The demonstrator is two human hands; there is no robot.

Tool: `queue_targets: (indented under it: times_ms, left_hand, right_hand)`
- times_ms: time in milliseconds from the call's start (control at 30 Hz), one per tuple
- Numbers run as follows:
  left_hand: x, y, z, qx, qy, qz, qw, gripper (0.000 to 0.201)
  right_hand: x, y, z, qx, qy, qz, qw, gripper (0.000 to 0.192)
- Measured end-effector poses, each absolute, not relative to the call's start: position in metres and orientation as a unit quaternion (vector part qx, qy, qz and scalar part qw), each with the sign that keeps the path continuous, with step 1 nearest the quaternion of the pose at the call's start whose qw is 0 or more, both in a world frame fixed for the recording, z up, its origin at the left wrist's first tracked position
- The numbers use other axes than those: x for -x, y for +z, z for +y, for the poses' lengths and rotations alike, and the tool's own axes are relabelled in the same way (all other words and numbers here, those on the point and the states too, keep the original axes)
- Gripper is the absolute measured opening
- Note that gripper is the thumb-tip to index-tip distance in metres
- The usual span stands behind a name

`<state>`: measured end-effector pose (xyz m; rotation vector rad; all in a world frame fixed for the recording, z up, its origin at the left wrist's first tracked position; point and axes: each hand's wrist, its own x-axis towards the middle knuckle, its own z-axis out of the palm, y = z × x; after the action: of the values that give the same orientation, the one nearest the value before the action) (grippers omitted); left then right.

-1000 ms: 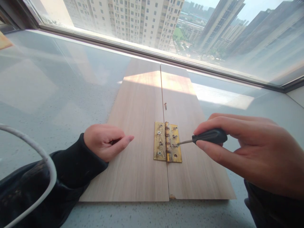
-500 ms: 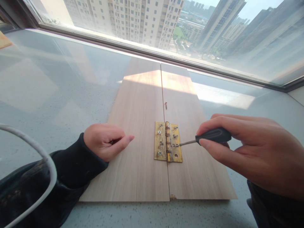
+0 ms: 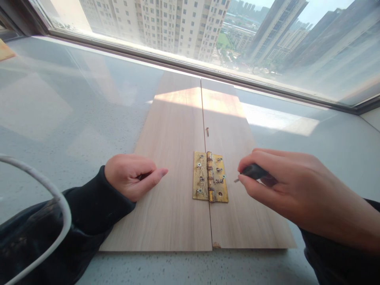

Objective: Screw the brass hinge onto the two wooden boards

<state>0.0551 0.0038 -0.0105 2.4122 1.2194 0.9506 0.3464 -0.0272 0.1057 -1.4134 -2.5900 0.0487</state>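
My right hand (image 3: 285,182) is closed around the black handle of a screwdriver (image 3: 253,171). The short visible part of its shaft points left, with the tip apart from the hinge. A worn brass hinge (image 3: 210,178) spans the seam between two pale wooden boards. On its right leaf a screw (image 3: 223,177) lies tilted by the third hole; the lowest hole shows no screw. Several screw heads show on both leaves. My left hand (image 3: 133,176) rests closed over the left board (image 3: 175,221), thumb against curled fingers; whatever it may hold is hidden.
Farther up the right board (image 3: 252,225), a loose screw (image 3: 207,132) lies near the seam. A white cable (image 3: 63,209) curves past my left sleeve. The speckled pale sill (image 3: 166,269) holds the boards, and a window frame (image 3: 190,73) runs along the back.
The screwdriver has come away from the hinge screw, and my right hand has turned it so less shaft shows. The screw now leans right. My left hand has stayed put.
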Motion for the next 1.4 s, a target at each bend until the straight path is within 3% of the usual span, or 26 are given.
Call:
queue_targets:
  times_ms: [267,1400]
  left_hand:
    - [-0.055,-0.011,0.004,-0.839,0.325,0.415,0.134,0.049]
    - [-0.055,-0.009,0.004,-0.841,0.332,0.409,0.127,0.048]
  right_hand:
    - [-0.351,0.116,-0.033,0.517,-0.013,-0.834,0.192,0.005]
    - [-0.356,0.108,-0.028,0.495,0.035,-0.850,0.174,0.006]
